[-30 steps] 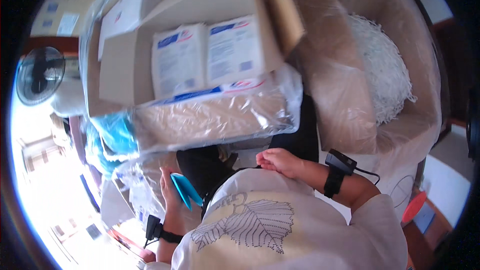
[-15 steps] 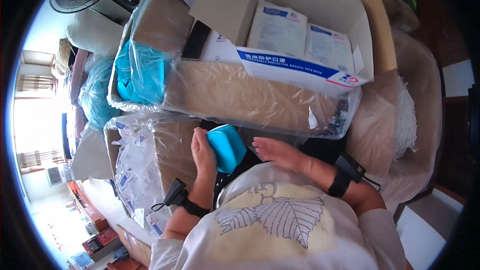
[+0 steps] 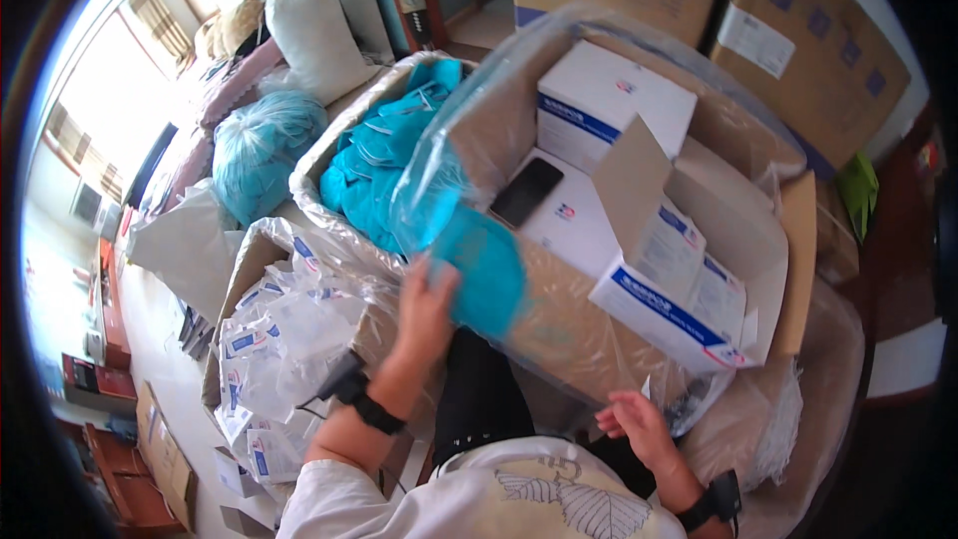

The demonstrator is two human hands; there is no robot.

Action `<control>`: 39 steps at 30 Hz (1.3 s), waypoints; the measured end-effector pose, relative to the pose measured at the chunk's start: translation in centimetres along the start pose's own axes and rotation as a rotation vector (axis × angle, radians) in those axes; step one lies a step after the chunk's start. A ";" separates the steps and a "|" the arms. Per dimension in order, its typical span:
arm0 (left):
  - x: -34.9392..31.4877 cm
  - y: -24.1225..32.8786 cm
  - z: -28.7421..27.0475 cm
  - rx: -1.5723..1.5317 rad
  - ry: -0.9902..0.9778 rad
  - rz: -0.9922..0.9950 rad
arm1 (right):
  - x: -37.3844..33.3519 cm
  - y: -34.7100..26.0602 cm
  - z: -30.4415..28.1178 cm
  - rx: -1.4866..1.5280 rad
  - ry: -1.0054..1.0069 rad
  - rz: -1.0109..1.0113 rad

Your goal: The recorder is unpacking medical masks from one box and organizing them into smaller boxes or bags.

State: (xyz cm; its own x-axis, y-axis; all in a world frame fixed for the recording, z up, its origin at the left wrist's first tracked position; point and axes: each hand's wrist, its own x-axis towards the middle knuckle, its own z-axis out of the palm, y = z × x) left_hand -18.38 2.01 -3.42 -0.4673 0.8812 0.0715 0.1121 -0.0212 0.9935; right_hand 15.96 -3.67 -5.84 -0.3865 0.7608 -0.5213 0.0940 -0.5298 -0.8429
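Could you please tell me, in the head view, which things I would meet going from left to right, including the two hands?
Bulging pale-blue plastic bag → left hand → flat teal fabric piece → right hand → bright green item.

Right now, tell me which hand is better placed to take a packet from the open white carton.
Probably the right hand: it looks empty and lies nearer the open white carton, while the left hand holds a turquoise piece.
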 end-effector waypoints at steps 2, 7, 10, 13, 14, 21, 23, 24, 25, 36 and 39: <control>6.9 0.9 -4.0 -0.205 0.369 0.147 | -0.1 0.3 -0.6 -0.070 0.088 0.046; 22.0 2.2 -8.7 -0.638 0.588 0.080 | -1.1 2.0 -1.9 -0.163 0.068 0.157; 30.2 0.2 -7.9 -0.800 0.521 -0.130 | -0.7 0.9 -2.1 -0.207 0.050 0.130; 33.8 -0.9 -5.0 -0.756 0.633 -0.465 | -0.4 -1.0 -1.9 -0.180 0.109 0.200; 34.4 -3.2 -4.8 -0.701 0.598 -0.433 | -0.3 -1.8 -2.0 -0.159 0.134 0.237; 22.2 0.3 -1.5 -0.619 0.488 0.043 | -0.2 -12.5 -5.7 0.018 -0.073 -0.011; 15.9 1.8 0.1 -0.485 0.434 0.072 | 1.3 -15.4 -8.3 0.006 0.044 -0.271; 13.6 1.3 0.8 -0.403 0.336 0.081 | 2.2 -16.6 -9.8 -0.027 0.169 -0.316; 11.2 0.5 1.7 -0.405 0.181 0.073 | 3.3 -17.6 -11.0 -0.061 0.288 -0.361; -4.8 0.3 7.2 -0.171 -0.617 -0.246 | 18.8 -13.9 -15.1 -0.623 0.608 0.016; -5.5 0.2 6.8 -0.180 -0.612 -0.277 | 18.6 -13.4 -15.1 -0.652 0.787 -0.173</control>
State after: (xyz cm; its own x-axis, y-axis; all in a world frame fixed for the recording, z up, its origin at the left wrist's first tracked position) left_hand -9.82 0.42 -4.18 0.1271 0.9721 -0.1974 -0.1116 0.2118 0.9709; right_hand 21.35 23.26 -6.23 0.2446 0.9611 -0.1281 0.6634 -0.2622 -0.7008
